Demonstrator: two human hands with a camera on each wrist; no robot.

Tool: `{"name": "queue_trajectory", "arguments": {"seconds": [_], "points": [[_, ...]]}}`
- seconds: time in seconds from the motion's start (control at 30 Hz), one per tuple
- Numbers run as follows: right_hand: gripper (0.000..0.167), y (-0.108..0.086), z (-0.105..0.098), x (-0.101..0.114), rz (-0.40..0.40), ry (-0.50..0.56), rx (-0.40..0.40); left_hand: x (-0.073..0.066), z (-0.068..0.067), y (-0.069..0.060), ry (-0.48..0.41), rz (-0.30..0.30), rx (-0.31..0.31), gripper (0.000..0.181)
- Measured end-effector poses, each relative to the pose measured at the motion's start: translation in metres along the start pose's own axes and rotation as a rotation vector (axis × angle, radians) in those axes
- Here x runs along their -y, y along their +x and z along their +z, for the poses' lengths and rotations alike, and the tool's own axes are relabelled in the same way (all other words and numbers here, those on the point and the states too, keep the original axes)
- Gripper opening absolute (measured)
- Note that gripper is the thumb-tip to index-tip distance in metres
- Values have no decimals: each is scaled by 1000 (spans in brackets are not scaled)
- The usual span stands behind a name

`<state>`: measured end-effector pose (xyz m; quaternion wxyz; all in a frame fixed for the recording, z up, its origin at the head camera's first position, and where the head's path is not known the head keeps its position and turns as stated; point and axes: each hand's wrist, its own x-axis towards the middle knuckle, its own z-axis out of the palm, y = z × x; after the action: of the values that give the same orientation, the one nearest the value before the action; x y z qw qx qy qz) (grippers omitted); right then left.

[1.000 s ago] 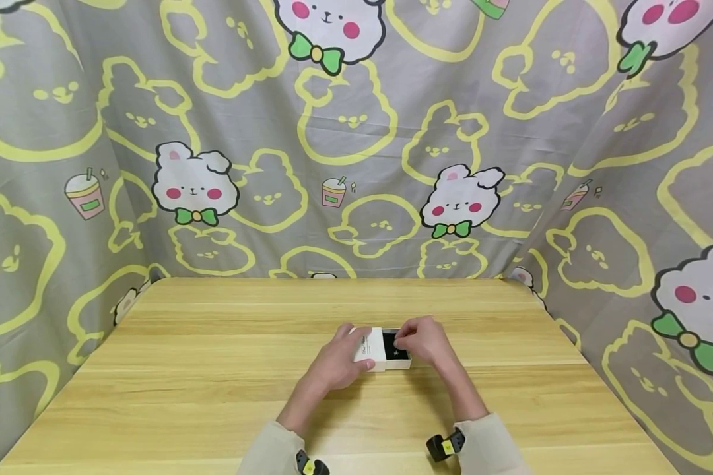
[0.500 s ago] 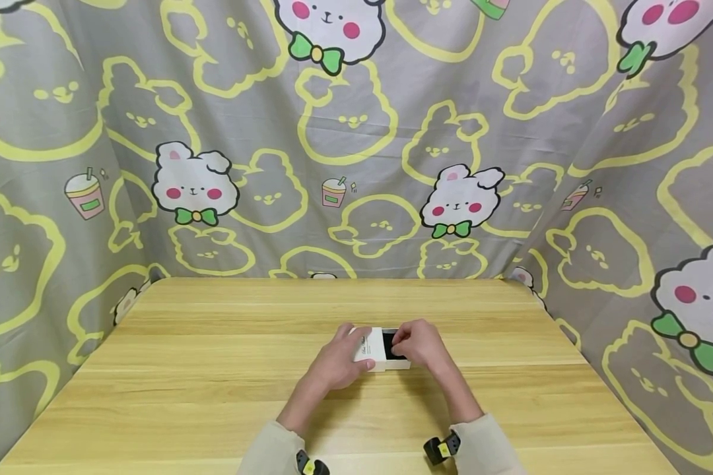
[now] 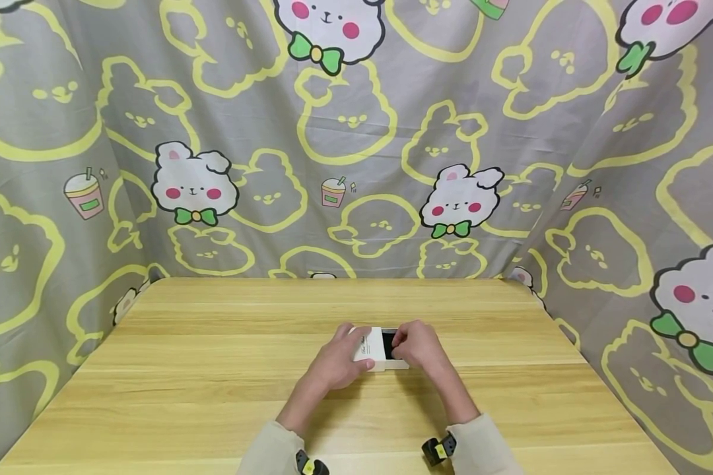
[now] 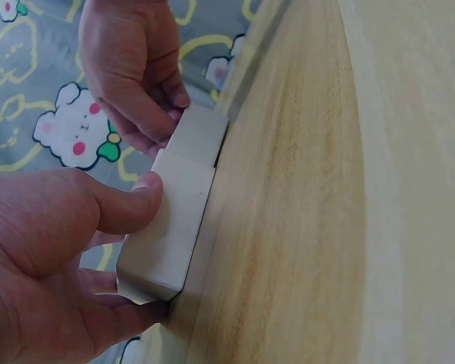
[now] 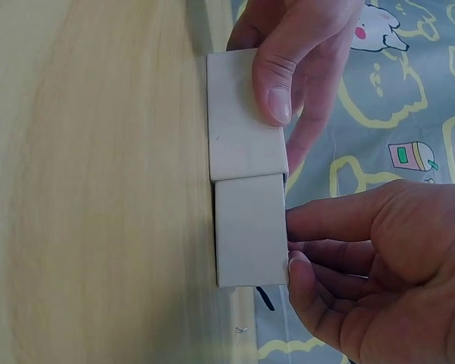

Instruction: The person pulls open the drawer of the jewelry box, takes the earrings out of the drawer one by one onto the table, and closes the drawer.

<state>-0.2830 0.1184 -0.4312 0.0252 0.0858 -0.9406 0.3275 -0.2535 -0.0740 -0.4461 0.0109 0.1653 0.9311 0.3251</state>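
At the lower centre of the frame, the left hand (image 3: 335,361) grips a white box sleeve (image 3: 375,351), its thumb on the near side and other fingers toward the far side. From the sleeve's right end the tray (image 3: 395,365) juts partway out, with a black insert (image 3: 388,346) inside. The right hand (image 3: 420,344) reaches in with bent fingers; whether its grip is narrowed on anything cannot be told. Good handling here probably means steadying the sleeve without squashing it and working gently, so the tray neither tilts nor slides. The wood-grain worktop (image 3: 184,382) spans the lower frame; a grey rabbit-print curtain (image 3: 255,122) hangs left, back and right.
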Motion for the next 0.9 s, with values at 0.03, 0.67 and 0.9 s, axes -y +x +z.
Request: {"name": "queue_trajectory", "arguments": {"seconds": [0.03,0.67,0.9], "points": [[12,0,0,0,2,-2,0,0,0,0,1,1,-1,63],[14,-2,2,2,-20,-49,-10,0,1,0,-14,-15,0,62],[14,-2,2,2,-25,-51,-10,0,1,0,-14,-15,1,62]]}}
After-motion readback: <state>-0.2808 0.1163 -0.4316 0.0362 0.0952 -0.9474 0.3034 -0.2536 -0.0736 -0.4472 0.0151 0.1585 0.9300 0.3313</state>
